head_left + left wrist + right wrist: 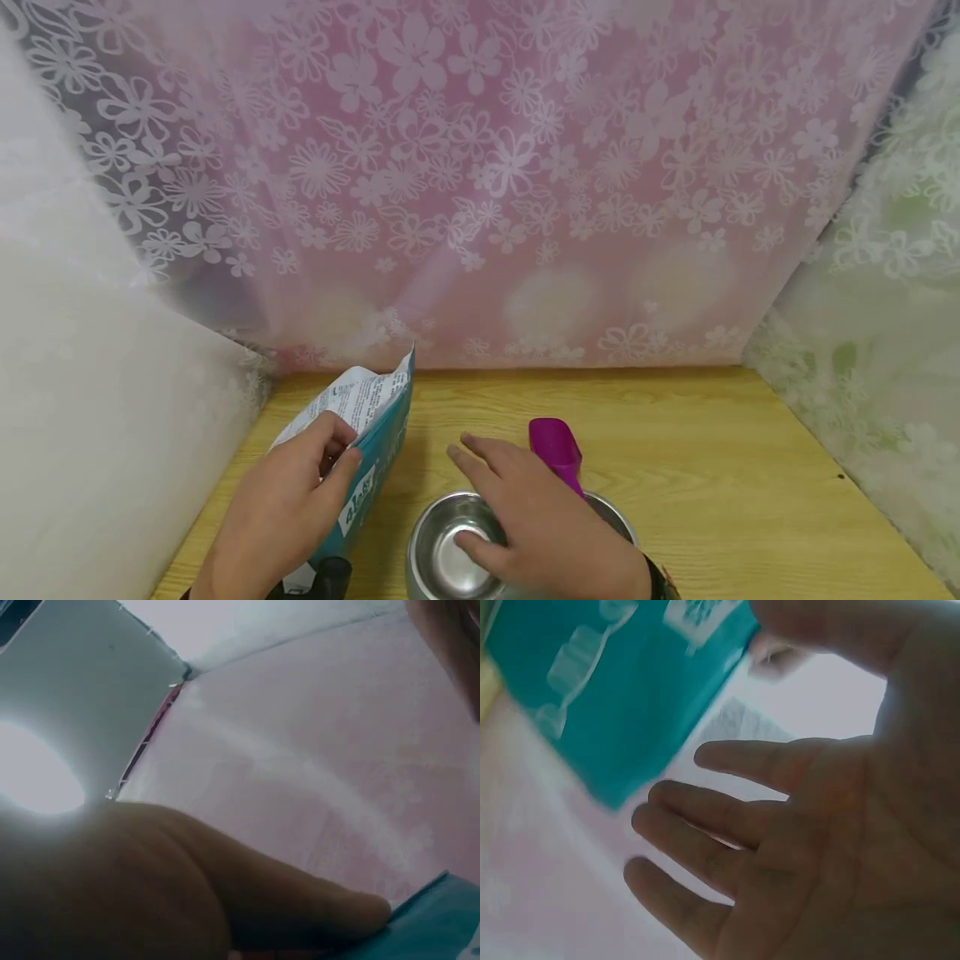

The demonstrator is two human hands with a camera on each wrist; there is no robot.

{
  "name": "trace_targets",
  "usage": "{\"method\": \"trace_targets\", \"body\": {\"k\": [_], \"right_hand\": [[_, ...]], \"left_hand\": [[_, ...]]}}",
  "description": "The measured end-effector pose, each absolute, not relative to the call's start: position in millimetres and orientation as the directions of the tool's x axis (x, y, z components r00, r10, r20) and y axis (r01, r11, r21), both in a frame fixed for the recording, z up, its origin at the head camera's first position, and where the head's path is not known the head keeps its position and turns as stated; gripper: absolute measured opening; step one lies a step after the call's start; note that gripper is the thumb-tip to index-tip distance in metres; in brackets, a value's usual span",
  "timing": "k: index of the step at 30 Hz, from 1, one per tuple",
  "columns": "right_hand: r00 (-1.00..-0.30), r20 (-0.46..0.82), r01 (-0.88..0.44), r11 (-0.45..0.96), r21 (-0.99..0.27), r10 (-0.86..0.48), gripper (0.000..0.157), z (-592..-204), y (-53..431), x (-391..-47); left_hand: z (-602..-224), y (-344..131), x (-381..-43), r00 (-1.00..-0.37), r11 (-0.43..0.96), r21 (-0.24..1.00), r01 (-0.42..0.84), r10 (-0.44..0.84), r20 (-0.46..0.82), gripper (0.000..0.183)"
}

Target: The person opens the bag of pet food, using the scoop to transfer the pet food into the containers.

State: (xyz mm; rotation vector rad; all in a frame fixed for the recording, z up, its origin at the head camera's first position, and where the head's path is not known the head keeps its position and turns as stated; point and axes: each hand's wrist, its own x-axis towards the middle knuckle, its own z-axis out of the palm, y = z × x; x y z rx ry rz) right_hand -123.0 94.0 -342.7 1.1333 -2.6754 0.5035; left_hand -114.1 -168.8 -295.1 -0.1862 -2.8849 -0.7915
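My left hand (pixel 281 504) pinches the edge of a teal and white printed bag (pixel 386 454) that stands tilted on the left side of the table. In the left wrist view, the thumb (pixel 322 907) presses against the teal face of the bag (pixel 431 922). With fingers spread and nothing in them, my right hand (pixel 551 525) is over a shiny metal bowl (pixel 431 546) and covers part of it. From the right wrist view, its palm (pixel 832 832) faces the camera, with the bag behind the fingers. A magenta scoop (pixel 553 446) lies just beyond the right hand, its handle partly hidden.
A second metal rim (pixel 618 517) shows behind the right hand, below the scoop. A black object (pixel 332 577) sits at the lower edge by the bag. Flowered pink sheeting (pixel 487 208) hangs behind the wooden table (pixel 697 450), with pale sheets at both sides.
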Motion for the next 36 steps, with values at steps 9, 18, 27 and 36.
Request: {"method": "trace_targets", "body": {"k": [9,18,27,36], "right_hand": [[-0.594,0.322,-0.804,0.532,-0.266,-0.737,0.075,-346.5,61.8,-132.4],[-0.582,0.292,-0.813,0.535,-0.231,-0.759,0.071,-343.8,68.5,-131.1],[-0.587,0.247,-0.806,0.530,-0.262,-0.771,0.077,-343.4,67.1,-130.1],[-0.577,0.252,-0.814,0.525,-0.248,-0.777,0.079,-344.9,65.9,-130.0]], "left_hand": [[-299.2,-153.8,-112.3,-0.972,0.831,0.504,0.235,0.186,0.147,0.004],[-305.8,-169.8,-122.2,-0.885,0.686,0.579,0.440,0.442,0.149,0.025],[-316.0,-181.8,-150.5,-0.860,0.617,0.658,0.432,0.501,0.094,0.025],[-319.7,-172.8,-150.5,-0.847,0.648,0.613,0.451,0.527,0.066,0.029]]}}
